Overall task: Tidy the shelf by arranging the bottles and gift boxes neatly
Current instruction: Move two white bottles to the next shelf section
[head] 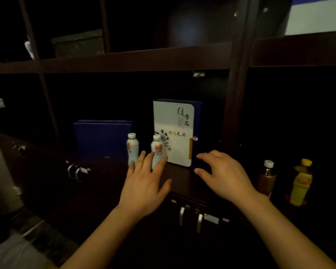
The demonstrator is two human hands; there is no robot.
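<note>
Pale plastic bottle with white cap [132,148] upright on dark wooden shelf [182,176], just beside dark blue flat gift box [102,140]. Second pale bottle [157,149] upright to its right, in front of white gift box with blue flowers and calligraphy [173,131], which stands upright. Left hand [144,183] empty, fingers straight and spread, fingertips overlapping second pale bottle; contact unclear. Right hand [223,175] relaxed, grasping nothing, near white gift box's lower right corner. Brown drink bottle with white cap [266,179] and yellow bottle with yellow cap [302,183] side by side in right compartment.
</note>
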